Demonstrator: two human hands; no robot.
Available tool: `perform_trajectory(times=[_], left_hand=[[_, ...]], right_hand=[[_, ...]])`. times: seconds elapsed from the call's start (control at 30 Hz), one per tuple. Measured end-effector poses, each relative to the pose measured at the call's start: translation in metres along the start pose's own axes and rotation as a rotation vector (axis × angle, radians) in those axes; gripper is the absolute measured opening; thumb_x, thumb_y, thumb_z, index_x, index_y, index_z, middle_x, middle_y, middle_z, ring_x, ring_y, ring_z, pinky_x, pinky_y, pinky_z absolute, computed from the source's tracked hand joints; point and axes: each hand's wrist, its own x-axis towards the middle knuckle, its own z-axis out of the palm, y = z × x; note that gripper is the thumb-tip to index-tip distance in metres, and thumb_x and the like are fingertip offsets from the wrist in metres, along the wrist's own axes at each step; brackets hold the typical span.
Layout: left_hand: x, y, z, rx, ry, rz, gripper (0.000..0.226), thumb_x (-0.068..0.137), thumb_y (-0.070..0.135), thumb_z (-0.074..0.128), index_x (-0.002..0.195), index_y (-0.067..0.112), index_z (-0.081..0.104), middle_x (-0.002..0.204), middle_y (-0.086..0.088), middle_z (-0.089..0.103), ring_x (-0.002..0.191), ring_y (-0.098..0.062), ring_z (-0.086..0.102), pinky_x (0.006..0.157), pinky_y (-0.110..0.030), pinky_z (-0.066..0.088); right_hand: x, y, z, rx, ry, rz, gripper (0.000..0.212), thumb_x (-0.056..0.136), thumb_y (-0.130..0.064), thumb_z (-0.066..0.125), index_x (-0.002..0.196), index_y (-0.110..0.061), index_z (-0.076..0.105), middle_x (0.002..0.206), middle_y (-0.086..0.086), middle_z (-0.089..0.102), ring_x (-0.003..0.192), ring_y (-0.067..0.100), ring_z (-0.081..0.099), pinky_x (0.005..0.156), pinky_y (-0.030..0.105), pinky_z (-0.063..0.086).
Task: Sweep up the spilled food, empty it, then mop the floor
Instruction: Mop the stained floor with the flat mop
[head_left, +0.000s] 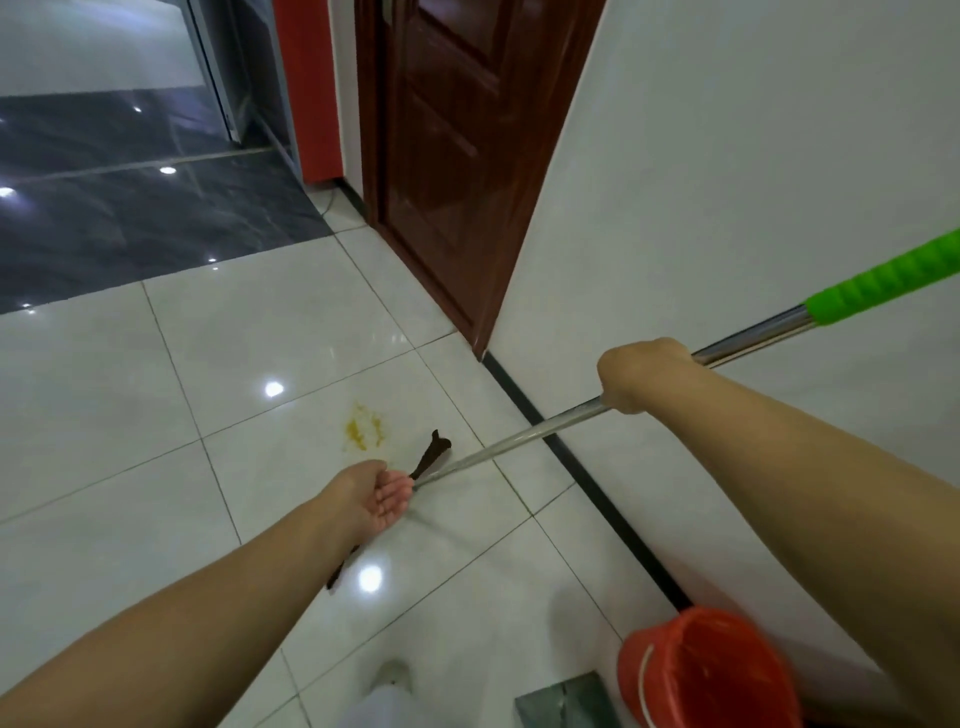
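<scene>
The mop handle (524, 436) is bare silver metal with a bright green ribbed grip (883, 283) at its upper end, and its head (428, 460) is dark brown. Just left of that head, a yellow stain (363, 427) marks the glossy white floor tiles (130, 395). Right of the handle stands an orange-red bucket (711, 670). Beyond the stain, a reddish-brown door (447, 156) adjoins dark grey marbled flooring (130, 208).

Place: indoor hallway, home or office cannot be told
Floor: glossy white tiles (130, 395), dark tiles (130, 208) at 11 o'clock
Door: dark red wooden door (447, 156) at 12 o'clock
Wall: white wall (727, 182) at 2 o'clock
</scene>
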Motion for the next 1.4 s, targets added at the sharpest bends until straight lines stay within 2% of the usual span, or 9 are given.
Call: perform_trajectory(times=[0.13,0.27,0.43,0.6,0.97,1.07,1.17,1.3,1.4], left_hand=[[-0.010,-0.037,-0.009,0.008,0.048,-0.020,0.035,0.102,0.018,0.032,0.082,0.000,0.055,0.078,-0.010,0.059,0.066,-0.017,0.054,0.055,-0.026,0.048],[-0.027,-0.073,-0.016,-0.003,0.093,-0.027,0.033,0.101,0.019,0.034,0.081,0.002,0.055,0.076,-0.010,0.059,0.064,-0.017,0.055,0.043,-0.022,0.051],[-0.048,-0.141,-0.014,0.025,0.075,-0.005,0.030,0.100,0.017,0.035,0.081,0.004,0.054,0.071,-0.009,0.056,0.058,-0.015,0.048,0.045,-0.020,0.049],[-0.063,-0.248,0.004,0.122,-0.014,-0.052,0.025,0.099,0.018,0.040,0.084,0.005,0.055,0.072,-0.011,0.059,0.061,-0.016,0.053,0.059,-0.026,0.046],[-0.091,-0.418,0.042,0.066,-0.155,-0.266,0.034,0.100,0.012,0.039,0.070,0.002,0.047,0.056,-0.009,0.046,0.043,-0.015,0.045,0.039,-0.022,0.049],[-0.097,-0.425,0.037,-0.027,-0.109,-0.233,0.030,0.101,0.012,0.040,0.074,0.001,0.047,0.072,-0.010,0.052,0.055,-0.016,0.052,0.054,-0.017,0.053],[-0.102,-0.416,0.027,-0.120,-0.158,-0.207,0.026,0.102,0.008,0.036,0.123,-0.005,0.044,0.097,-0.020,0.051,0.086,-0.023,0.059,0.082,-0.032,0.047],[-0.110,-0.401,0.021,-0.215,-0.170,-0.155,0.041,0.102,0.001,0.028,0.142,-0.005,0.023,0.119,-0.028,0.048,0.110,-0.031,0.056,0.032,-0.025,0.047],[-0.116,-0.388,0.017,-0.245,-0.176,-0.155,0.036,0.101,-0.001,0.026,0.136,-0.008,0.029,0.113,-0.028,0.051,0.109,-0.030,0.056,0.025,-0.018,0.039]], right_hand=[[-0.021,-0.026,0.040,0.066,-0.062,-0.051,0.014,0.094,-0.016,0.049,0.102,-0.018,0.060,0.070,-0.004,0.046,0.060,0.012,0.044,0.071,0.028,0.038],[-0.047,-0.043,0.086,0.136,-0.109,-0.076,0.024,0.093,-0.012,0.048,0.113,-0.013,0.061,0.074,-0.004,0.048,0.066,0.013,0.048,0.074,0.027,0.039],[-0.093,-0.071,0.168,0.240,-0.240,-0.134,0.030,0.094,-0.011,0.049,0.122,-0.010,0.058,0.117,0.002,0.060,0.104,0.019,0.060,0.078,0.027,0.042],[-0.153,-0.096,0.247,0.314,-0.331,-0.142,0.032,0.094,-0.013,0.052,0.124,-0.007,0.056,0.080,0.001,0.051,0.062,0.014,0.045,0.064,0.025,0.042],[-0.295,-0.156,0.333,0.435,-0.361,-0.281,0.023,0.095,-0.010,0.051,0.116,-0.006,0.058,0.113,0.009,0.063,0.111,0.025,0.060,0.089,0.030,0.047],[-0.312,-0.165,0.334,0.839,-0.488,-0.214,0.009,0.096,-0.010,0.048,0.089,-0.006,0.053,0.071,0.006,0.054,0.075,0.024,0.064,0.070,0.030,0.049],[-0.324,-0.162,0.336,1.561,-0.772,0.012,0.006,0.095,-0.006,0.045,0.093,-0.006,0.050,0.061,0.010,0.049,0.031,0.010,0.046,0.039,0.017,0.042],[-0.337,-0.160,0.326,2.008,-1.118,0.185,0.028,0.099,-0.020,0.042,0.072,-0.011,0.043,0.045,0.002,0.043,0.025,0.003,0.034,0.027,0.010,0.031],[-0.342,-0.156,0.305,2.021,-1.156,0.189,0.033,0.099,-0.020,0.041,0.067,-0.014,0.038,0.045,-0.001,0.037,0.022,0.003,0.032,0.025,0.008,0.027]])
